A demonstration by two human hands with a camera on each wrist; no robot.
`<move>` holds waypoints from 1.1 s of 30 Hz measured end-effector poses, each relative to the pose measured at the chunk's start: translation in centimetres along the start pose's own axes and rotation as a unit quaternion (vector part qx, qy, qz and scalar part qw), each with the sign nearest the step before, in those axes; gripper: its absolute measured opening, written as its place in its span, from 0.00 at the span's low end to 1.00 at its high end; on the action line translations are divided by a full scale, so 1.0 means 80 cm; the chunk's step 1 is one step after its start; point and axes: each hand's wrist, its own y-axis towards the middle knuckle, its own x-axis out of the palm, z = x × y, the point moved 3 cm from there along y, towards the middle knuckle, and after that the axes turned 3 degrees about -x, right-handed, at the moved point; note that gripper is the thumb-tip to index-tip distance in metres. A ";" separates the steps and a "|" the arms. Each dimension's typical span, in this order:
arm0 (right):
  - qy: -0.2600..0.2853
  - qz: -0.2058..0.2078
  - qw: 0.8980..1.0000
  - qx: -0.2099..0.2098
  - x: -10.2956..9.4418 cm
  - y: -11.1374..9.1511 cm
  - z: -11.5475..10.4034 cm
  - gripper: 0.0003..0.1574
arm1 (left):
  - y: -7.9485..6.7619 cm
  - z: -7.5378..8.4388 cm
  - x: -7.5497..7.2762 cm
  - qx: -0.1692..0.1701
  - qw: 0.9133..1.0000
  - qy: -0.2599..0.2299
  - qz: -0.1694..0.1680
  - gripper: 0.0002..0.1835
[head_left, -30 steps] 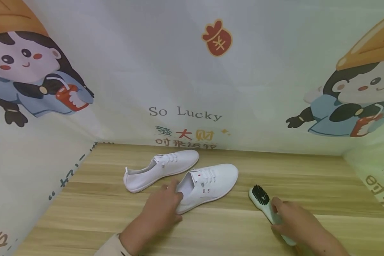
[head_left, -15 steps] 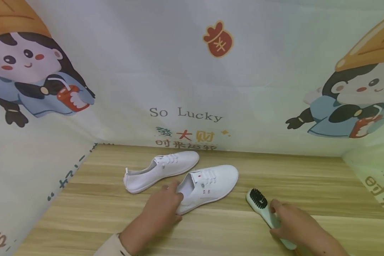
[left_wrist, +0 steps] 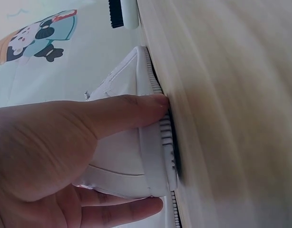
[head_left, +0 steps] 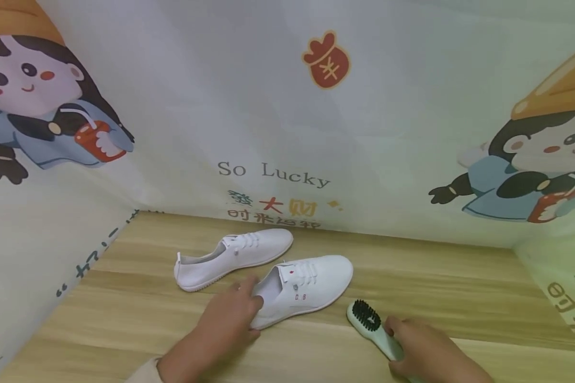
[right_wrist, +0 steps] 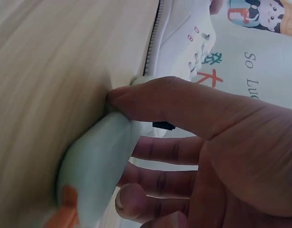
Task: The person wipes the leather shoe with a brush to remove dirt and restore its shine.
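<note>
1. On the wood-grain table (head_left: 460,303), the near white shoe (head_left: 316,290) is set sole down, toe pointed away to the right. Its heel is pinched by the left grip (head_left: 230,314), thumb to one side, fingers to the other; steadied that way, it seems, so that laces and toe are left uncovered.
2. Over to the right, a pale green brush (head_left: 377,336) is clasped about its handle by the right grip (head_left: 421,348). Black bristles are turned upward, head toward the shoe but apart from it. Whether any weight is borne by the table cannot be told.
3. At the handle's end, an orange cord (right_wrist: 65,209) is glimpsed from the right wrist.
4. Just behind, the far white shoe (head_left: 241,258) is left unheld, and room on that side is probably tight.
5. Beyond, the space is bounded by a printed backdrop (head_left: 388,106), near the far toe. Part of the heel is masked by the left grip.
</note>
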 end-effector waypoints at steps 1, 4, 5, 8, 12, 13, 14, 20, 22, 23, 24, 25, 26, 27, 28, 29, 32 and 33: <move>-0.001 0.000 1.000 -0.012 0.002 0.000 -0.004 0.24 | -0.002 0.000 -0.001 -0.004 1.000 0.000 -0.003 0.24; -0.012 0.010 0.999 -0.049 0.005 0.000 -0.014 0.21 | -0.006 -0.002 -0.003 -0.016 1.000 0.005 -0.008 0.24; -0.019 0.014 0.998 -0.059 0.005 -0.001 -0.016 0.20 | -0.007 -0.003 -0.004 -0.018 1.000 0.006 -0.007 0.25; -0.024 0.013 0.997 -0.070 0.006 -0.005 -0.021 0.19 | -0.009 -0.003 -0.006 -0.007 1.000 0.007 0.000 0.24; -0.017 0.003 0.997 -0.073 0.001 -0.011 -0.024 0.19 | -0.008 0.000 -0.005 0.021 1.000 -0.010 0.003 0.23; -0.015 0.002 0.997 -0.075 -0.002 -0.013 -0.025 0.19 | -0.008 0.000 -0.005 0.027 0.999 -0.017 0.001 0.23; -0.011 0.002 0.997 -0.081 -0.005 -0.015 -0.025 0.19 | -0.008 0.001 -0.006 0.030 0.999 -0.025 -0.003 0.23; 0.015 0.004 0.989 -0.147 -0.026 -0.030 -0.038 0.18 | -0.004 -0.001 -0.017 0.039 0.991 -0.109 -0.060 0.26; 0.026 0.000 0.987 -0.159 -0.030 -0.035 -0.045 0.20 | -0.003 -0.001 -0.018 0.048 0.983 -0.154 -0.086 0.24; 0.033 -0.004 0.986 -0.161 -0.031 -0.038 -0.048 0.20 | -0.002 -0.001 -0.018 0.056 0.978 -0.176 -0.097 0.23; 0.034 -0.006 0.986 -0.163 -0.031 -0.041 -0.051 0.20 | -0.002 0.001 -0.017 0.063 0.972 -0.198 -0.109 0.22; 0.036 -0.007 0.985 -0.167 -0.030 -0.043 -0.053 0.20 | -0.002 0.002 -0.016 0.071 0.966 -0.220 -0.119 0.22; 0.043 -0.014 0.986 -0.163 -0.029 -0.044 -0.055 0.20 | -0.002 0.003 -0.014 0.079 0.959 -0.242 -0.128 0.22; 0.046 -0.011 0.984 -0.171 -0.028 -0.046 -0.057 0.19 | -0.001 0.004 -0.013 0.085 0.952 -0.261 -0.134 0.22; 0.044 -0.007 0.984 -0.174 -0.028 -0.048 -0.059 0.18 | -0.001 0.005 -0.011 0.090 0.946 -0.279 -0.138 0.23; 0.043 -0.005 0.984 -0.175 -0.027 -0.049 -0.059 0.17 | 0.000 0.006 -0.010 0.092 0.941 -0.294 -0.141 0.24; 0.040 0.019 0.981 -0.188 -0.025 -0.051 -0.060 0.17 | 0.001 0.006 -0.004 0.083 0.926 -0.337 -0.148 0.31; 0.038 0.032 0.980 -0.194 -0.024 -0.052 -0.060 0.16 | 0.001 0.006 -0.002 0.077 0.922 -0.348 -0.151 0.33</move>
